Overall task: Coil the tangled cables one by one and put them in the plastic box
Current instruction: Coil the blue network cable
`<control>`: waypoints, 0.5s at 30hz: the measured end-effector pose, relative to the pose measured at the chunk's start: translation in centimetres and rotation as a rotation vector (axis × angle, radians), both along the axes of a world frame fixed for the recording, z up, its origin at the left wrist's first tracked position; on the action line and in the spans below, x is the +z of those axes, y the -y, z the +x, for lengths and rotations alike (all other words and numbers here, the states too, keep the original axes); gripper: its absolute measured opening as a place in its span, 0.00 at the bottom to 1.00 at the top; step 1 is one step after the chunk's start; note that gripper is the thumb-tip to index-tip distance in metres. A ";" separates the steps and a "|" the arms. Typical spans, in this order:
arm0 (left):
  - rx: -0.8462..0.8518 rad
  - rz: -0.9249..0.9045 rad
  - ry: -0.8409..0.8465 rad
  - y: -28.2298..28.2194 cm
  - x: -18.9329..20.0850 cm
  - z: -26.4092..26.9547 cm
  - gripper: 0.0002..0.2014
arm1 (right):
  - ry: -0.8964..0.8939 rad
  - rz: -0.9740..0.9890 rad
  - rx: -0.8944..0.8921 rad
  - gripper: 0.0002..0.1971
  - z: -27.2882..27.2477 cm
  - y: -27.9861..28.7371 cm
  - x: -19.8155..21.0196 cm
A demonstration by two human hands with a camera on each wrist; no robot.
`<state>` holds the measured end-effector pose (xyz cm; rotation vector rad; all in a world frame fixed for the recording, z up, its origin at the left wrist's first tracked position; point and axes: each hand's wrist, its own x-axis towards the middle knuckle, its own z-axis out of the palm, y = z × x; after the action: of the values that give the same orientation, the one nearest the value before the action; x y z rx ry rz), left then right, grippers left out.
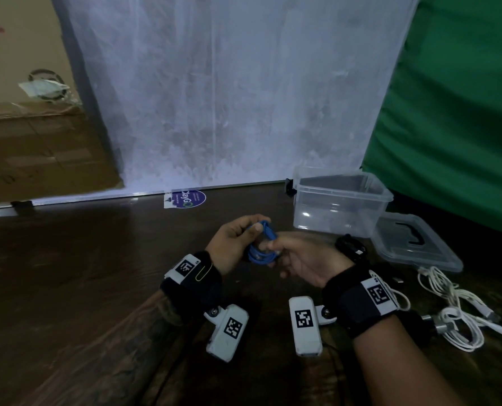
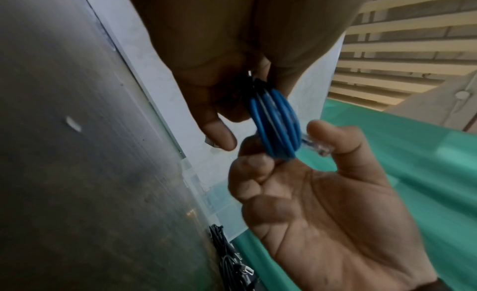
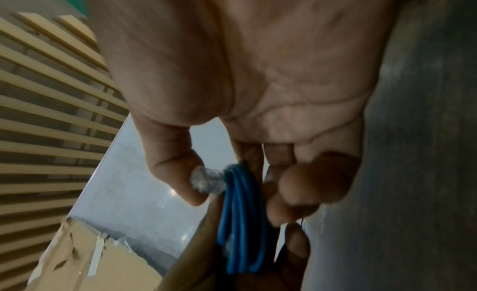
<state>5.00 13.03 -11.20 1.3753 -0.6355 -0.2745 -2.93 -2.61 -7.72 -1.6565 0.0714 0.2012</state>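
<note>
A blue cable (image 1: 262, 245), wound into a small coil, is held above the dark table between both hands. My left hand (image 1: 251, 230) grips the top of the coil (image 2: 276, 124) with curled fingers. My right hand (image 1: 269, 244) pinches its lower part, the thumb against the clear plug (image 2: 317, 146) at the cable's end. The right wrist view shows the same coil (image 3: 242, 214) and plug (image 3: 206, 181) at my right fingertips (image 3: 180, 183). A clear plastic box (image 1: 332, 212) stands open to the right, behind the hands; nothing shows inside it.
The box's lid (image 1: 414, 244) lies flat right of the box. A bundle of black cable (image 1: 351, 246) sits just behind my right wrist. Tangled white cables (image 1: 455, 312) lie at the table's right edge. A white board and green cloth close off the back.
</note>
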 end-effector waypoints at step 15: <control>0.113 0.014 -0.058 1.2 5.4 -0.4 0.08 | 0.351 -0.138 -0.127 0.10 0.4 2.6 1.8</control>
<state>4.56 11.81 -5.77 1.4061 -0.5069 -0.2272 -2.51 -5.25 -5.94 -1.7953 -0.0772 -0.1957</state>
